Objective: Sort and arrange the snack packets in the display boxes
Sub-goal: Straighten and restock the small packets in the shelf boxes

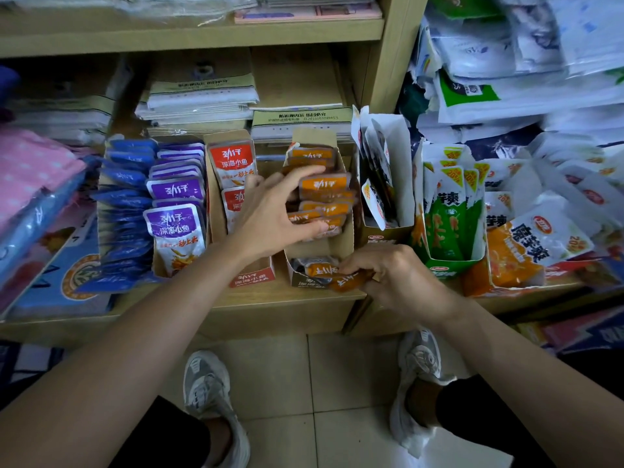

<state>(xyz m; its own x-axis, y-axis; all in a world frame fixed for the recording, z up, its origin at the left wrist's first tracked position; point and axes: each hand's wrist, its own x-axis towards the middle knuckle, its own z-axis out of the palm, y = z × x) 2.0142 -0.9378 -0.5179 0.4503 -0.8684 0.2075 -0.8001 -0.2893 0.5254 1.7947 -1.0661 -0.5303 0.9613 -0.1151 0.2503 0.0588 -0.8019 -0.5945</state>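
Note:
Several cardboard display boxes stand in a row on a low wooden shelf. The middle box [341, 246] holds a stack of orange snack packets [326, 185]. My left hand [275, 211] reaches into it, thumb and fingers curled round the stack. My right hand [393, 275] pinches two loose orange packets [337, 275] at the front end of the same box. To the left a box [251, 276] holds red packets [231, 162], and further left stand purple packets [175, 221] and blue packets [125, 211].
On the right stand a tall white box [393, 177], a green box of green-and-white packets [450, 211] and an orange box [516, 265] with loose white packets piled behind. Stacked papers [199, 99] fill the shelf's back. Pink and blue bags [30, 184] lie left. My shoes rest on tiled floor below.

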